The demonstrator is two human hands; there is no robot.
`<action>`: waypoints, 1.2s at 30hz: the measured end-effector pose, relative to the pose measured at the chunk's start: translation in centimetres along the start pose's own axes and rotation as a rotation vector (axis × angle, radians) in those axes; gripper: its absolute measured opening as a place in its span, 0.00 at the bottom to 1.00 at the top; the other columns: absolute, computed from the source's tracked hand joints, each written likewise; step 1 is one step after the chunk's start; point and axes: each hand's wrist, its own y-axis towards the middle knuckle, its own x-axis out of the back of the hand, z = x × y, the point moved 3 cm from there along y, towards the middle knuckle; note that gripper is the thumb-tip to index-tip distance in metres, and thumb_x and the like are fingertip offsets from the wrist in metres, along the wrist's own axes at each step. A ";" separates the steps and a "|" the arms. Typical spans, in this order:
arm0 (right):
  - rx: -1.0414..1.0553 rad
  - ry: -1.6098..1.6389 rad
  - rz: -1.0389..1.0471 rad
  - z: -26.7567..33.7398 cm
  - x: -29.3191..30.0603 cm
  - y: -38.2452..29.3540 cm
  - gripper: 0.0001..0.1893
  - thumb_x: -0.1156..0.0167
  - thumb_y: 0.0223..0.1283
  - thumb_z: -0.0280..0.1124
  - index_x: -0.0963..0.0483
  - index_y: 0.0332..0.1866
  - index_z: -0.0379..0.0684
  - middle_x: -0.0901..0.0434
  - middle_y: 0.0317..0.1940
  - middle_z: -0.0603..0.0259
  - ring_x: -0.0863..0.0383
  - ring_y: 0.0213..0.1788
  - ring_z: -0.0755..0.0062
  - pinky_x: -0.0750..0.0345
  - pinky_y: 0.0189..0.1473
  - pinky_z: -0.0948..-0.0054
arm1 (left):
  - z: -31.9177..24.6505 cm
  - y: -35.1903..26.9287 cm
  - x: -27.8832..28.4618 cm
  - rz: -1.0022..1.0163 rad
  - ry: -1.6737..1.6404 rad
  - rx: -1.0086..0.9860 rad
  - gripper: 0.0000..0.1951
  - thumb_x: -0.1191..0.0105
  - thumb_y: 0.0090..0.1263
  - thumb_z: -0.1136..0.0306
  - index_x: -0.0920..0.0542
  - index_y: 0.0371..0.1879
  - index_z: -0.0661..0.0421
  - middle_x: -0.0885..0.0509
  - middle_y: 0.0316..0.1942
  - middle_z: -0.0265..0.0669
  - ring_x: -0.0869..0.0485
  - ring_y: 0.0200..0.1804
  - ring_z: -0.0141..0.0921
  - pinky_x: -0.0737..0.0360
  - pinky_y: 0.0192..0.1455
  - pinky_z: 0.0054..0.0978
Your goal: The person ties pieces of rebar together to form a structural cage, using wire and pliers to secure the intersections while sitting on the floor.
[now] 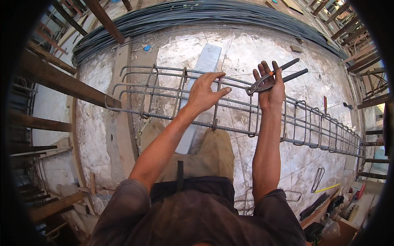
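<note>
A long rebar cage of ribbed steel bars and stirrups runs across in front of me. Its hooked bar ends point left. My left hand rests over the upper bars beside one stirrup, with thumb and forefinger spread and nothing seen between them. My right hand, palm up, holds end-cutting nippers with dark handles. Their jaws are at the upper bar, by the top of another stirrup; whether they grip wire cannot be told. A pale grey block lies crosswise beneath the cage.
Bundled steel rods curve along the far side. Timber posts slant in from the left, near a wooden plank. Loose stirrups and a yellow strip lie at lower right, near a clutter of tools and bags. A red-handled tool lies beyond the cage.
</note>
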 end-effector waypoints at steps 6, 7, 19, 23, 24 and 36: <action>-0.043 -0.022 -0.116 -7.6 3.0 12.3 0.21 0.48 0.81 0.40 0.41 0.72 0.51 0.27 0.59 0.60 0.25 0.66 0.60 0.26 0.63 0.51 | 10.5 6.6 -3.9 0.155 0.267 0.169 0.25 0.42 0.72 0.44 0.11 0.55 0.52 0.08 0.46 0.44 0.14 0.55 0.40 0.27 0.69 0.42; -0.041 -0.044 -0.142 -8.8 3.4 13.4 0.14 0.47 0.81 0.39 0.34 0.65 0.53 0.24 0.53 0.66 0.22 0.63 0.63 0.27 0.62 0.50 | 10.2 7.3 -4.6 0.168 0.264 0.164 0.25 0.42 0.72 0.44 0.11 0.55 0.52 0.08 0.46 0.44 0.14 0.55 0.40 0.27 0.69 0.42; -0.240 -0.004 0.027 -15.8 2.8 14.4 0.31 0.52 0.82 0.47 0.48 0.82 0.48 0.25 0.55 0.58 0.23 0.59 0.63 0.23 0.62 0.47 | 12.4 7.8 -6.2 0.268 0.137 0.304 0.22 0.35 0.66 0.43 0.07 0.48 0.46 0.06 0.38 0.33 0.12 0.52 0.33 0.39 0.74 0.31; -0.236 -0.005 0.049 -15.3 2.4 14.5 0.33 0.53 0.82 0.48 0.50 0.83 0.46 0.26 0.57 0.54 0.24 0.62 0.57 0.21 0.62 0.46 | 12.0 7.9 -6.3 0.277 0.131 0.289 0.22 0.35 0.66 0.43 0.07 0.48 0.46 0.06 0.39 0.35 0.12 0.51 0.34 0.39 0.74 0.32; -0.231 -0.016 0.074 -15.2 2.5 14.7 0.33 0.53 0.82 0.48 0.51 0.83 0.46 0.26 0.58 0.52 0.25 0.63 0.57 0.19 0.61 0.46 | 11.9 7.9 -6.3 0.275 0.154 0.300 0.22 0.35 0.66 0.43 0.07 0.48 0.47 0.06 0.39 0.37 0.13 0.53 0.35 0.39 0.75 0.33; -0.206 0.040 0.046 -16.9 2.7 15.9 0.22 0.49 0.81 0.47 0.30 0.64 0.38 0.23 0.40 0.64 0.22 0.42 0.74 0.18 0.43 0.66 | 11.6 8.1 -6.4 0.266 0.093 0.304 0.32 0.31 0.62 0.44 0.17 0.62 0.48 0.08 0.46 0.37 0.18 0.60 0.39 0.47 0.76 0.41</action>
